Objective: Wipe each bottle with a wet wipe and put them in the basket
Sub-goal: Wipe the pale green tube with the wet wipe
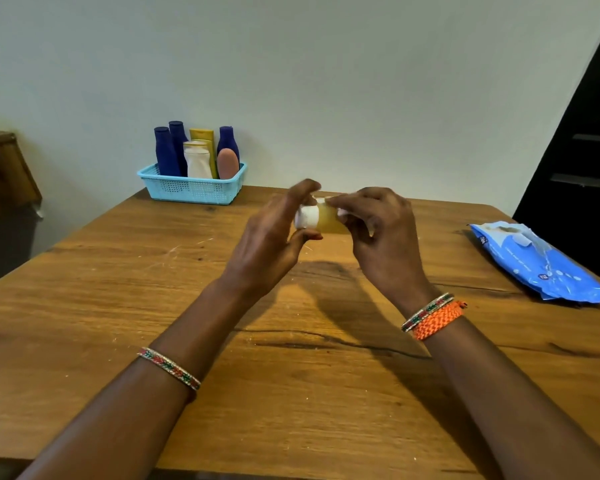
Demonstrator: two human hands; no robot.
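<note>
A small yellowish bottle [328,221] with a white cap lies sideways in the air above the middle of the table. My left hand [274,237] pinches its capped end between thumb and fingers. My right hand [381,233] wraps around the other end with a white wet wipe [342,212] bunched under its fingers against the bottle. A light blue basket [191,190] at the table's far left holds several bottles: dark blue ones, a yellow one, a white one and a pink one.
A blue pack of wet wipes [537,261] lies at the table's right edge, its flap peeled back. The wooden table [291,375] stands against a pale wall. A wooden piece of furniture [0,168] is at far left, a dark shelf [582,161] at far right.
</note>
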